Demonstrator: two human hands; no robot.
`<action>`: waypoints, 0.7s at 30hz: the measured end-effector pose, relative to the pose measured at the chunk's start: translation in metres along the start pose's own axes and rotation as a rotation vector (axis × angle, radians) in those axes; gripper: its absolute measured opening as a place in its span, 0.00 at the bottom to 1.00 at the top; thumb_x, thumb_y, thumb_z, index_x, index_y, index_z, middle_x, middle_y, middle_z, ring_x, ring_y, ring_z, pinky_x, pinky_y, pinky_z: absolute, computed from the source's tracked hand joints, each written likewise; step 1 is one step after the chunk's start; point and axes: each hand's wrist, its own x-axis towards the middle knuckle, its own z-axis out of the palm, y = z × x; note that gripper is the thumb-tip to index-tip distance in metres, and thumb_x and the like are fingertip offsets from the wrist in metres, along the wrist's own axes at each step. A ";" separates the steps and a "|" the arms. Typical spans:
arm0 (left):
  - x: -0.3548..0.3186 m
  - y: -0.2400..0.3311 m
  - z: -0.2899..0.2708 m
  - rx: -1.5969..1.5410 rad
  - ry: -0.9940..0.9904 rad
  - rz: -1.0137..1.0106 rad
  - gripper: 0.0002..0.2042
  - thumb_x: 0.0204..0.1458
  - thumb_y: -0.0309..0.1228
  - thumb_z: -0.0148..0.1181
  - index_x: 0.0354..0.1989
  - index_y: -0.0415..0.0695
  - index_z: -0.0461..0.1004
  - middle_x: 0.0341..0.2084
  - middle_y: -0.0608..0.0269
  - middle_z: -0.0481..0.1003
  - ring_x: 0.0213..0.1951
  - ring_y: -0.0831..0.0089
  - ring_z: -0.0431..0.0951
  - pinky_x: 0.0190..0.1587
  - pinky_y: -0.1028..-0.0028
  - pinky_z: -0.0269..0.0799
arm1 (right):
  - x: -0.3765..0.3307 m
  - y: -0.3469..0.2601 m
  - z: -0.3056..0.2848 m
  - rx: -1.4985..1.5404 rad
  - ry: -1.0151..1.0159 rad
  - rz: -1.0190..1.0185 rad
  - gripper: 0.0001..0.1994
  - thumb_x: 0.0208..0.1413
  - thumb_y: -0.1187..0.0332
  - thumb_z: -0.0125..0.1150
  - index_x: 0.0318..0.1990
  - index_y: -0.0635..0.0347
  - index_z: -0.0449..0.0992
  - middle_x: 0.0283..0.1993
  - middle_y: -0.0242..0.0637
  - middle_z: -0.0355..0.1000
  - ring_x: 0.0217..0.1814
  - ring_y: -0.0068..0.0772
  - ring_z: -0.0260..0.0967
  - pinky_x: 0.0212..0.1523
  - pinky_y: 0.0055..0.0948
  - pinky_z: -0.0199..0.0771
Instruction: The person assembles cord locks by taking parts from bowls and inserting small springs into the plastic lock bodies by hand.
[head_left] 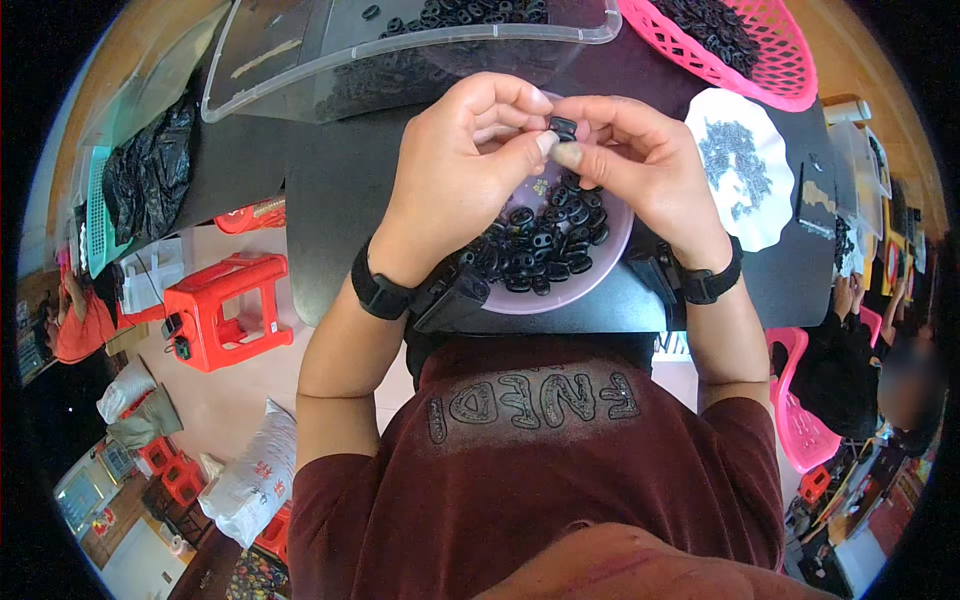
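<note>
My left hand (pixel 462 158) and my right hand (pixel 636 160) meet above a lilac bowl (pixel 612 262) filled with several small black plastic parts (pixel 545 250). Between the fingertips of both hands sits one small black plastic part (pixel 563 127), pinched by thumbs and forefingers. Each wrist wears a black band. The bowl rests on a black table (pixel 340 200) close to my chest.
A clear plastic tray (pixel 300 60) with black parts stands at the back, a pink basket (pixel 780 60) of black parts at the back right. A white scalloped plate (pixel 745 165) holds small grey pieces. A red stool (pixel 225 310) stands on the floor left. Other people sit at right and left.
</note>
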 end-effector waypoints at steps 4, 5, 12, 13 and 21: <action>0.001 0.006 -0.001 -0.121 0.008 -0.068 0.12 0.52 0.19 0.60 0.44 0.39 0.69 0.33 0.62 0.77 0.34 0.77 0.78 0.37 0.79 0.76 | -0.001 -0.002 0.004 -0.302 0.064 -0.259 0.17 0.48 0.75 0.67 0.48 0.56 0.78 0.30 0.31 0.73 0.29 0.16 0.68 0.31 0.17 0.72; 0.001 0.006 -0.002 -0.167 -0.011 -0.103 0.11 0.52 0.19 0.60 0.43 0.39 0.69 0.32 0.62 0.77 0.34 0.77 0.78 0.36 0.79 0.76 | -0.002 -0.003 0.005 -0.381 0.090 -0.276 0.17 0.46 0.76 0.68 0.46 0.57 0.79 0.29 0.32 0.73 0.28 0.17 0.69 0.30 0.19 0.72; 0.001 0.010 -0.002 -0.202 -0.009 -0.117 0.11 0.50 0.17 0.60 0.41 0.36 0.69 0.31 0.59 0.78 0.31 0.78 0.78 0.33 0.80 0.74 | -0.005 -0.012 0.007 -0.537 0.123 -0.414 0.14 0.44 0.74 0.69 0.42 0.57 0.80 0.30 0.37 0.74 0.27 0.26 0.71 0.29 0.23 0.73; 0.001 0.010 -0.002 -0.206 -0.018 -0.125 0.11 0.50 0.17 0.60 0.41 0.36 0.69 0.30 0.58 0.78 0.30 0.78 0.77 0.33 0.80 0.74 | -0.006 -0.012 0.007 -0.560 0.121 -0.415 0.14 0.44 0.74 0.69 0.42 0.57 0.80 0.30 0.37 0.74 0.27 0.27 0.71 0.29 0.24 0.73; 0.001 0.008 -0.004 -0.199 -0.047 -0.150 0.10 0.49 0.17 0.60 0.40 0.35 0.69 0.28 0.59 0.78 0.29 0.78 0.77 0.32 0.81 0.73 | -0.007 -0.011 0.008 -0.612 0.128 -0.437 0.13 0.43 0.73 0.70 0.41 0.57 0.81 0.30 0.39 0.75 0.27 0.32 0.72 0.29 0.27 0.73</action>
